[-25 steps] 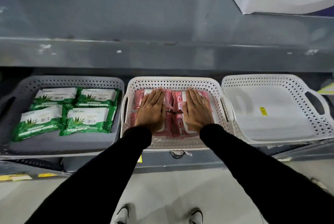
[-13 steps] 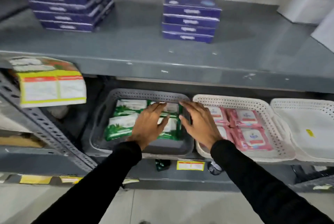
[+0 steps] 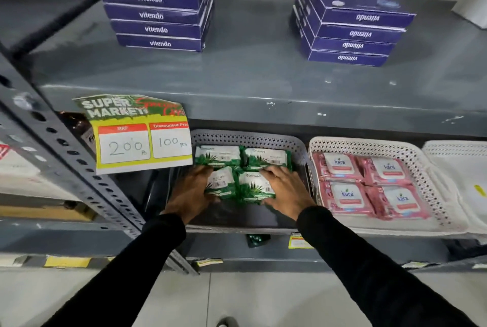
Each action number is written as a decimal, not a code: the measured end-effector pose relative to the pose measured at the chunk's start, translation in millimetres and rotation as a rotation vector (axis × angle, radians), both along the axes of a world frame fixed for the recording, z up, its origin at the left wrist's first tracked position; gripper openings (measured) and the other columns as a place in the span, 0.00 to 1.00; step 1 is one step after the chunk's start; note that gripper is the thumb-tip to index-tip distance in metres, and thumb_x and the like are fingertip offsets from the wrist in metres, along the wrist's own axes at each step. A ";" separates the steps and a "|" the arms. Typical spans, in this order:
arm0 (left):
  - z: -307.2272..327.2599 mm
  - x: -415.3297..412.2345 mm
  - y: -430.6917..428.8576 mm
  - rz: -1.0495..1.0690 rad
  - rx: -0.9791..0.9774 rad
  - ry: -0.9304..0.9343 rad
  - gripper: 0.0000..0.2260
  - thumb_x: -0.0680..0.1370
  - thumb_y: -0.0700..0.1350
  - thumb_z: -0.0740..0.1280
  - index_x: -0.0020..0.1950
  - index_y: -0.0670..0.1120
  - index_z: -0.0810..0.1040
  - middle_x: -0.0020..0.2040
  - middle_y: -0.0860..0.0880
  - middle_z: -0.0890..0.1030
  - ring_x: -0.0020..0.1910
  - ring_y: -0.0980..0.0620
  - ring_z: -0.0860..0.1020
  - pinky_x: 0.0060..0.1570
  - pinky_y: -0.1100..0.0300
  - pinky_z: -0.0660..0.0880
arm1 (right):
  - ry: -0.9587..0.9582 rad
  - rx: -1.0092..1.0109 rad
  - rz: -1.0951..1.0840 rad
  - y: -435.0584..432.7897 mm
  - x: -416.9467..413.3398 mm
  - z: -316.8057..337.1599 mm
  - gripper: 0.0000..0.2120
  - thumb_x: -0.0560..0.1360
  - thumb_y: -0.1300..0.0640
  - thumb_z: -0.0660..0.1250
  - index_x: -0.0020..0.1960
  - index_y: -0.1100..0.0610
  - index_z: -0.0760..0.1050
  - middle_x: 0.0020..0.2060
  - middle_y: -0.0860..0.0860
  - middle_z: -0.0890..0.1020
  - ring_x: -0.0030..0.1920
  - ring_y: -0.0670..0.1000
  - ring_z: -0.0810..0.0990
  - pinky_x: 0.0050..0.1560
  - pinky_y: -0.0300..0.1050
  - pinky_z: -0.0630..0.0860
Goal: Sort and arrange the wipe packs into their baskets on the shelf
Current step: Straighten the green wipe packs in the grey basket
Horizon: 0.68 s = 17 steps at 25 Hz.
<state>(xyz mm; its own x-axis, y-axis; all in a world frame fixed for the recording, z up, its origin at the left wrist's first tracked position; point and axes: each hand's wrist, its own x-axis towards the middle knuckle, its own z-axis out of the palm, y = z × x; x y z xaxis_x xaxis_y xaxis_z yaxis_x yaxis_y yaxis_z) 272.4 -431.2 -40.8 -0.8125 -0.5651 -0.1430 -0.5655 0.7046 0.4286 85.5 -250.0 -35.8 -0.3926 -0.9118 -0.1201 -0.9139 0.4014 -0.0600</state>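
Green wipe packs (image 3: 243, 173) with white labels lie in a grey perforated basket (image 3: 247, 139). Pink packs (image 3: 369, 184) fill a white perforated basket (image 3: 363, 143). Navy boxes (image 3: 155, 7) sit on the grey shelf (image 3: 250, 76).

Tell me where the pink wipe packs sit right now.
In the head view, the four pink wipe packs lie in the white basket on the lower shelf, right of the grey basket with the green packs.
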 end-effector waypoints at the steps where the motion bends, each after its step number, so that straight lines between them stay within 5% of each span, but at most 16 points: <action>1: 0.5 -1.5 -1.5 -0.010 -0.013 0.005 0.39 0.69 0.51 0.79 0.76 0.45 0.67 0.74 0.44 0.71 0.73 0.43 0.69 0.73 0.50 0.68 | -0.001 -0.007 -0.006 -1.2 -0.6 -0.1 0.39 0.73 0.42 0.71 0.78 0.53 0.60 0.74 0.51 0.67 0.72 0.53 0.65 0.70 0.55 0.66; 17: -1.7 3.0 -1.5 -0.200 -0.066 -0.032 0.38 0.71 0.47 0.78 0.77 0.45 0.66 0.75 0.50 0.68 0.74 0.48 0.67 0.74 0.58 0.63 | -0.119 -0.035 0.026 22.3 -2.4 -4.8 0.35 0.77 0.47 0.68 0.79 0.49 0.56 0.74 0.47 0.66 0.72 0.50 0.63 0.72 0.53 0.58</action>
